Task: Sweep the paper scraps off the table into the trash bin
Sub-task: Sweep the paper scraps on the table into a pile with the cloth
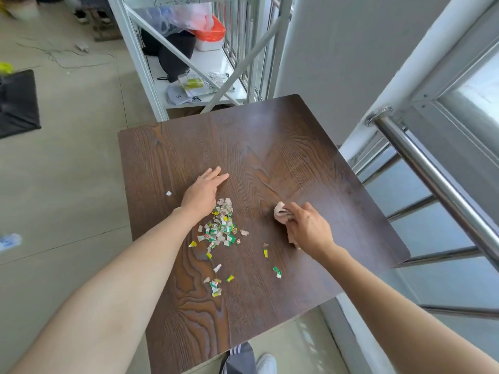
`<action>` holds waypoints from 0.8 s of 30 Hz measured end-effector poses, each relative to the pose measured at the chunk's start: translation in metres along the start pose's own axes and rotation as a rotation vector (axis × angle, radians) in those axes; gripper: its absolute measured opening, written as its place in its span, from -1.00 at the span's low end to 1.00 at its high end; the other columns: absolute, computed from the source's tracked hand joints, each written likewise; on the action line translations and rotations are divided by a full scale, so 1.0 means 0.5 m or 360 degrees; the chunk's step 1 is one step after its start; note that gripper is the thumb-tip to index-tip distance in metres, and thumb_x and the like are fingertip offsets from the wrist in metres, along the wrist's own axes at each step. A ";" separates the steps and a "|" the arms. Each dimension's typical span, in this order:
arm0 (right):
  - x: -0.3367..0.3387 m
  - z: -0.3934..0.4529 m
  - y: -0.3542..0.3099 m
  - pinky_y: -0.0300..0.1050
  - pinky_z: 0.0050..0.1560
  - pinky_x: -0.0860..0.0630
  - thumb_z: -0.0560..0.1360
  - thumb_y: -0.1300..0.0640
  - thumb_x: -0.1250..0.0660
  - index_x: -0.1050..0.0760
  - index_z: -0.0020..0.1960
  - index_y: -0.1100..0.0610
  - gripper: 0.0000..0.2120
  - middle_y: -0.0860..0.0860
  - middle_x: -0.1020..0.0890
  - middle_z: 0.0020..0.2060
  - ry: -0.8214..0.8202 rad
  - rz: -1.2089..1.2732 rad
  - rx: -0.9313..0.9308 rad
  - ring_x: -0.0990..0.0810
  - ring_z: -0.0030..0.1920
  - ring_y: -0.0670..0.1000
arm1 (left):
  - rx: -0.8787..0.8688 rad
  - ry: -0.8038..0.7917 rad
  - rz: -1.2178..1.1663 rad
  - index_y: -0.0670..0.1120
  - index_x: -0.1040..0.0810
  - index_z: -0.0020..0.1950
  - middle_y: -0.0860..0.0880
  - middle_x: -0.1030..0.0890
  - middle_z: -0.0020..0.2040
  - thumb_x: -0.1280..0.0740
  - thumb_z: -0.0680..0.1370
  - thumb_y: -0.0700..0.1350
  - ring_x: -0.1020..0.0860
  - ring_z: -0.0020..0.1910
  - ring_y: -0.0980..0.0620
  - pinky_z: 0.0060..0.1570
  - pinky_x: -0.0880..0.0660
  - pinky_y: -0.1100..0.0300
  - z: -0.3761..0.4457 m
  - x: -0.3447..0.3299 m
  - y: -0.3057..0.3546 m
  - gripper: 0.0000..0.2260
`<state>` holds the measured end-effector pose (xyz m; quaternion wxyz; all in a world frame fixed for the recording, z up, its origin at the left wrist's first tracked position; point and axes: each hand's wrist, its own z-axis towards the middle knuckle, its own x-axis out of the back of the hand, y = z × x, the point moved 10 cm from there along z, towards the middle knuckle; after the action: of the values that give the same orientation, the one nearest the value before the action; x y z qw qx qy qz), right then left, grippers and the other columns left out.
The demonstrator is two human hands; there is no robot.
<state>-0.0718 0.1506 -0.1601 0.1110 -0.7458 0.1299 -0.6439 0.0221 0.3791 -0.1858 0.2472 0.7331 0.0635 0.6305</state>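
- The left hand (201, 194) lies flat and released on the dark wooden surface (270, 147), fingers stretched, its edge touching the far end of the paper scraps (221, 228).
- The scraps sit heaped mid-surface, with strays scattered nearer and to the right.
- The right hand (309, 228) has its grip clenched around a crumpled pinkish cloth (280, 213), right of the heap.

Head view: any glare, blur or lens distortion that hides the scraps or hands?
Head view: daylight sheen on the far part of the table, clear of the paper scraps; wide-angle stretch on forearms and railing; left edge blurred; left hand and right hand sharp.
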 end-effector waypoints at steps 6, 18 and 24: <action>-0.047 -0.014 -0.089 0.03 -0.21 -0.49 0.44 0.31 -0.23 -0.50 0.13 0.11 -0.71 0.16 -0.54 -0.09 0.0184 0.0353 -0.0105 -0.58 -0.14 0.27 | 0.0049 -0.0015 0.0006 0.00 -0.22 0.51 -0.01 -0.13 0.57 -0.04 0.60 -0.37 -0.06 0.55 0.00 0.52 -0.09 -0.01 0.005 -0.004 0.001 -0.49; -0.039 0.006 -0.166 -0.03 -0.19 -0.36 0.43 0.35 -0.19 -0.45 0.06 0.21 -0.77 0.20 -0.54 -0.07 0.0099 0.0579 -0.0039 -0.53 -0.08 0.24 | 0.0171 -0.0077 0.0016 -0.03 -0.21 0.52 -0.01 -0.14 0.57 -0.09 0.59 -0.38 -0.13 0.54 0.00 0.49 -0.15 0.11 -0.028 0.012 0.009 -0.48; -0.002 -0.073 -0.044 -0.01 -0.14 -0.44 0.41 0.33 -0.21 -0.47 0.08 0.19 -0.74 0.19 -0.56 -0.07 0.0058 0.0445 -0.0112 -0.54 -0.06 0.26 | 0.0249 0.0082 0.0001 -0.04 -0.20 0.52 0.00 -0.14 0.57 -0.08 0.63 -0.28 -0.10 0.54 0.00 0.49 -0.17 0.02 -0.163 0.049 -0.011 -0.54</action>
<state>-0.1070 0.1717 -0.1482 0.1710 -0.7121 0.2571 -0.6305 -0.0495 0.4169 -0.1596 0.1873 0.7337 0.1186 0.6423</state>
